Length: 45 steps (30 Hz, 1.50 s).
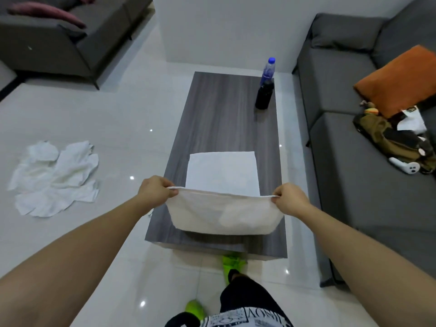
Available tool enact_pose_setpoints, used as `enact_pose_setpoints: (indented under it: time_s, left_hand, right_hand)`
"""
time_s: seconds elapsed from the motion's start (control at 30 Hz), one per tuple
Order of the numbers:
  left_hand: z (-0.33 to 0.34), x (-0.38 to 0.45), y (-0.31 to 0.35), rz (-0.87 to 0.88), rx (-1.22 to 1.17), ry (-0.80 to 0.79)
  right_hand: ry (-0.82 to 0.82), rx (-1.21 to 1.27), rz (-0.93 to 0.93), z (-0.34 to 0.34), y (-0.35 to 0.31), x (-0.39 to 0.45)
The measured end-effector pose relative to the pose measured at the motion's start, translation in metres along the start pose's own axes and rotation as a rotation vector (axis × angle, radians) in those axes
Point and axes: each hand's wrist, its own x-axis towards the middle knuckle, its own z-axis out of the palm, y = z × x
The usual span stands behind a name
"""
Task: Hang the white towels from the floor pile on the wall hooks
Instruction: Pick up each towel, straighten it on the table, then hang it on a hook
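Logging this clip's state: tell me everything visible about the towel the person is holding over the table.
The held towel is white, soft cloth with a hemmed upper edge. The left hand and right hand each pinch an end of that edge, stretching it level while the rest sags in a curved fold. It hangs over the near end of the grey wood-grain coffee table, in front of a flat white towel lying there; whether its lower fold touches the tabletop cannot be told.
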Motion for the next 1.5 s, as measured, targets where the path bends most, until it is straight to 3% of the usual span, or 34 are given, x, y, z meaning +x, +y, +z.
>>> enact_pose_setpoints:
  time_s: [0.33,0.53,0.63,0.9,1.0,1.1,1.23,1.4,1.5]
  left_hand:
    - [0.017,0.126,0.033,-0.119,0.138,0.016]
    - [0.034,0.218,0.062,-0.244,0.03,0.153]
    - [0.058,0.239,0.063,-0.296,-0.007,0.14]
    - [0.163,0.21,-0.012,-0.481,0.053,-0.225]
    - [0.193,0.193,-0.041,-0.577,0.038,-0.265]
    - [0.213,0.181,-0.065,-0.683,0.024,-0.224]
    - [0.232,0.169,-0.096,-0.876,-0.111,-0.123]
    - [0.244,0.159,-0.105,-1.04,-0.788,0.122]
    - [0.245,0.147,-0.117,-1.065,-0.895,0.173]
  right_hand:
    - [0.005,0.06,0.035,-0.028,-0.022,0.151]
    - [0.094,0.223,0.061,-0.034,-0.041,0.263]
    - [0.124,0.298,0.117,-0.02,-0.043,0.297]
    - [-0.224,0.266,0.33,0.102,0.014,0.279]
    - [-0.328,0.255,0.448,0.144,0.041,0.254]
    - [-0.332,0.297,0.589,0.171,0.059,0.23]
    - [-0.26,0.371,0.627,0.197,0.066,0.201]
    - [0.007,0.937,0.993,0.226,0.059,0.182]
    - [0.131,0.964,1.027,0.227,0.062,0.171]
